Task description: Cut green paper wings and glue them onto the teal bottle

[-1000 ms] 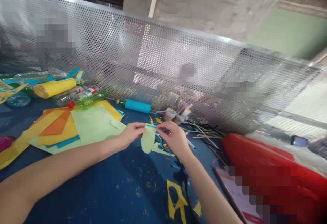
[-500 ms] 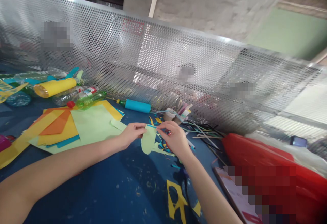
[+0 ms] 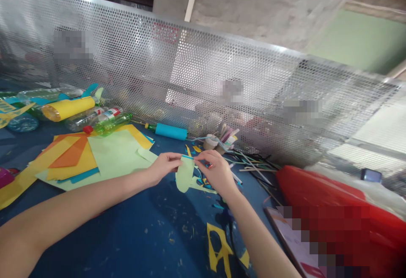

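One blue table [image 3: 133, 235], scuffed, is backed by one perforated metal screen [image 3: 117, 50] and bare concrete [image 3: 260, 12]. One pale green paper [image 3: 185, 178], round-ended, blue strip [image 3: 187, 157] along its top, is held above the table, pinched at that edge by left hand [image 3: 165, 166] and right hand [image 3: 217, 170]. Farther back are laid one yellow-wrapped bottle [image 3: 68, 110] and one blue-wrapped bottle [image 3: 171, 132], both cylindrical.

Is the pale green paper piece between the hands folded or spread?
Mostly spread: the paper piece hangs flat between left hand and right hand. Whether its top edge is folded at the blue strip, cannot tell.
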Tool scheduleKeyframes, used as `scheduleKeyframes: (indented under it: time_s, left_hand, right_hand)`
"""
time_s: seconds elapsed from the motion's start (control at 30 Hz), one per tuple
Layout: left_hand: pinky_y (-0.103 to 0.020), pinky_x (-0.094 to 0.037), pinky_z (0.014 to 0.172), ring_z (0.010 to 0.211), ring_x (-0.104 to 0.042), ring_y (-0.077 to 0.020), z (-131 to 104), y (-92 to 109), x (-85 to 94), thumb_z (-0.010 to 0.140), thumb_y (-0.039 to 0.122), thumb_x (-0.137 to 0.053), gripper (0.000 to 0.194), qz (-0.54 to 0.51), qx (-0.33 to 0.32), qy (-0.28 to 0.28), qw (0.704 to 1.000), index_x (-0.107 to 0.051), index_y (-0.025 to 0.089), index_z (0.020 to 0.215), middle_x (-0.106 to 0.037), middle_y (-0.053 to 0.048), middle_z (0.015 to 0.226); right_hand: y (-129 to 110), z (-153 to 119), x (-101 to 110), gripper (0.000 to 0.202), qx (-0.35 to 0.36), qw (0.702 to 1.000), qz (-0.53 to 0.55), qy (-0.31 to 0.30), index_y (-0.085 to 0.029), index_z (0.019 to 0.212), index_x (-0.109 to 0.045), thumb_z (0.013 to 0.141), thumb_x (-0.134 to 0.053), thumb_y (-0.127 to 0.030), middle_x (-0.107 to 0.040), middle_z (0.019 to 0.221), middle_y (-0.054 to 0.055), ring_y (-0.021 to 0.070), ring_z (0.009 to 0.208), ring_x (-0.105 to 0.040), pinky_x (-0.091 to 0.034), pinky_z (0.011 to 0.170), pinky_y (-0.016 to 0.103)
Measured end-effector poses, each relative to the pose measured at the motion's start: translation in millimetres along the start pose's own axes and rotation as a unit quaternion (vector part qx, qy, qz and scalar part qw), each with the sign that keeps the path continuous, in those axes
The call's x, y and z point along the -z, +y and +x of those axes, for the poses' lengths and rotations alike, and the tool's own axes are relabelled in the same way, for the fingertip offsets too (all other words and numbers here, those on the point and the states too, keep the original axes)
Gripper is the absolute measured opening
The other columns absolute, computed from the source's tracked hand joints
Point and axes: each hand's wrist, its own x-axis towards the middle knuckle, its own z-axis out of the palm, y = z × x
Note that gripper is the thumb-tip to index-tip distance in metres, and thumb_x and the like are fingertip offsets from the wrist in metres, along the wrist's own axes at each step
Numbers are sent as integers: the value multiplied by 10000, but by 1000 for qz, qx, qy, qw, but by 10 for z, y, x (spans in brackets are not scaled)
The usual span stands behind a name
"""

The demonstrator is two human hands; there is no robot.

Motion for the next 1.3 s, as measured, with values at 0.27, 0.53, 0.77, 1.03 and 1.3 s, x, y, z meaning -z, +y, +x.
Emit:
scheduleKeyframes:
  time_s: [0.27,0.53,0.77,1.03,1.3]
  left_hand:
    - [-300,-485,739,758,-628,-179,4,-18,21,673,211,-655,252,2,0,-5,1000,-709,136,907,-703,-77,840]
    - [-286,-473,724,738,-607,-161,36,-56,29,638,320,-734,270,-4,9,31,999,-687,133,826,-680,-55,797]
    - [-298,-482,747,757,-608,-164,43,-62,41,656,349,-726,270,-15,-1,58,998,-678,138,817,-678,-53,809]
    - [-302,-477,772,794,-619,-172,58,-60,46,683,349,-705,258,-6,-5,60,998,-688,147,844,-693,-61,849]
    - [-279,-474,753,756,-624,-157,33,-36,25,679,321,-709,238,-11,-7,30,999,-701,153,847,-700,-46,813]
  right_hand:
    - [4,-11,-16,101,-11,1000,0,-2,-219,774,-660,795,-562,-230,-643,838,43,200,844,-580,-459,769,339]
    - [-50,-9,-14,79,-26,999,22,-11,-214,753,-656,768,-579,-226,-634,805,40,187,792,-577,-474,720,312]
    - [-26,1,-40,250,-133,978,157,-28,-196,936,-647,731,-628,-337,-649,895,55,179,807,-614,-519,675,282]
    - [62,-8,-33,345,-229,929,267,-111,-170,921,-676,756,-580,-457,-701,832,52,208,790,-651,-528,745,338]
    - [78,-22,-76,298,-247,919,291,-94,-155,843,-677,697,-649,-413,-688,735,33,172,694,-632,-505,695,296]
